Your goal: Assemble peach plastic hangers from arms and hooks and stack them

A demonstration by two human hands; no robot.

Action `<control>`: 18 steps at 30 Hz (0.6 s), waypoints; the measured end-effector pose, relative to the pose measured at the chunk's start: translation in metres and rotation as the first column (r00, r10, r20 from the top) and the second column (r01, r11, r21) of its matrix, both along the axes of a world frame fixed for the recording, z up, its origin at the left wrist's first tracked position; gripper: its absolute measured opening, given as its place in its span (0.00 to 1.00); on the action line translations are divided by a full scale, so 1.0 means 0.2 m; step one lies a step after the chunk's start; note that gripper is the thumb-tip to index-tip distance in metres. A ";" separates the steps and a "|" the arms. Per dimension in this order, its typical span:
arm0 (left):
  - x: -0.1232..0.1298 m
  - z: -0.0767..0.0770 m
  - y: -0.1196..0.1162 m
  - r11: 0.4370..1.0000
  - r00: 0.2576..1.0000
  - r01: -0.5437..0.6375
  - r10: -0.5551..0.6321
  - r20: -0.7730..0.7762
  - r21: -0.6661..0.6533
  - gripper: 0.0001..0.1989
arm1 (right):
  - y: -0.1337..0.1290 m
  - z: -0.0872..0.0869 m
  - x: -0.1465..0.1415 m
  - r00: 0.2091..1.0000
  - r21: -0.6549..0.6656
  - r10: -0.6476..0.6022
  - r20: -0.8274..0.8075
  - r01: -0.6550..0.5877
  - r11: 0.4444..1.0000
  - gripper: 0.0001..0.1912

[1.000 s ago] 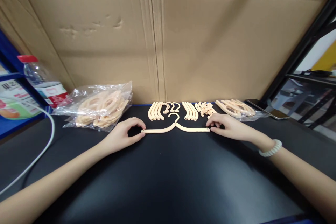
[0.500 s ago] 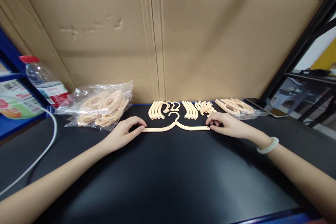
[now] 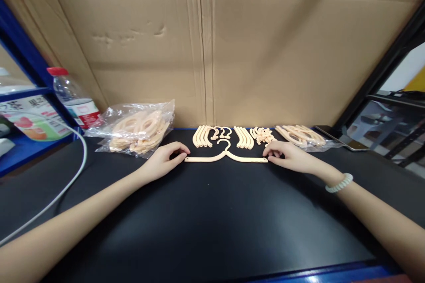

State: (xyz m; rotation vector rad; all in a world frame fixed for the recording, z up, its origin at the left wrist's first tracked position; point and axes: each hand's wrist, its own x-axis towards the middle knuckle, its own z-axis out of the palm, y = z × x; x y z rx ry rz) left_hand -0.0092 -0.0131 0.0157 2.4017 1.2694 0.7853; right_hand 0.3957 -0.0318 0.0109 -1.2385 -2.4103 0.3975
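Observation:
A small beige clothes hanger (image 3: 212,159) lies flat on the black table, its hook pointing away from me and its two arms spread sideways. My left hand (image 3: 168,158) is at the tip of the left arm, thumb and forefinger pinched close against it. At the other tip is my right hand (image 3: 285,155), its fingers curled in and the fingertips on the hanger's end. Behind the hanger lie a left row of arm pieces (image 3: 202,136), several loose hooks (image 3: 221,132), a right row of arm pieces (image 3: 244,137) and a pile of small pieces (image 3: 262,134).
A clear bag of beige parts (image 3: 139,128) lies at the left, and a flatter bag (image 3: 300,136) at the right beside a phone (image 3: 341,138). A bottle (image 3: 76,101) stands by the blue shelf. A white cable (image 3: 75,174) crosses the left side. Cardboard (image 3: 265,53) walls the back.
The view has shifted slightly left, so things appear further right. The hanger's left tip, hidden at my left fingers before, now shows. Both hands remain at the hanger's ends.

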 end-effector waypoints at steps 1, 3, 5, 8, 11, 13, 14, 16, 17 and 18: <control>0.00 0.00 0.00 1.000 1.000 -0.011 0.011 0.005 -0.006 0.12 | 0.00 0.00 0.00 1.000 0.000 0.004 -0.005 -0.004 1.000 0.10; -0.01 -0.01 0.01 0.999 0.999 -0.042 0.043 0.014 -0.018 0.12 | 0.00 -0.01 0.00 1.000 0.010 -0.003 -0.019 0.003 1.000 0.10; -0.01 -0.01 0.02 0.996 0.997 -0.079 0.080 0.016 -0.037 0.11 | 0.01 -0.02 0.00 0.999 0.037 -0.037 -0.039 0.038 0.999 0.10; 0.00 0.02 0.09 0.987 0.991 -0.133 0.132 -0.019 -0.088 0.08 | 0.04 0.02 -0.05 0.990 0.100 -0.108 -0.085 0.117 0.988 0.11; 0.06 0.09 0.21 0.973 0.980 -0.187 0.176 -0.095 -0.133 0.09 | 0.11 0.11 -0.16 0.985 0.148 -0.139 -0.105 0.154 0.977 0.13; 0.11 0.13 0.29 0.964 0.968 -0.226 0.205 -0.147 -0.140 0.13 | 0.18 0.17 -0.26 0.990 0.152 -0.121 -0.066 0.130 0.980 0.13; 0.14 0.14 0.33 0.959 0.960 -0.249 0.224 -0.170 -0.139 0.14 | 0.22 0.20 -0.31 0.994 0.152 -0.104 -0.034 0.108 0.982 0.12; 0.20 0.14 0.39 0.946 0.942 -0.295 0.264 -0.205 -0.137 0.15 | 0.30 0.23 -0.41 0.996 0.139 -0.069 0.050 0.062 0.988 0.10; 0.22 0.14 0.41 0.939 0.935 -0.314 0.280 -0.219 -0.139 0.15 | 0.34 0.23 -0.45 0.993 0.132 -0.058 0.099 0.044 0.990 0.09; 0.23 0.13 0.43 0.933 0.928 -0.331 0.294 -0.229 -0.140 0.15 | 0.38 0.23 -0.49 0.987 0.124 -0.052 0.150 0.033 0.992 0.08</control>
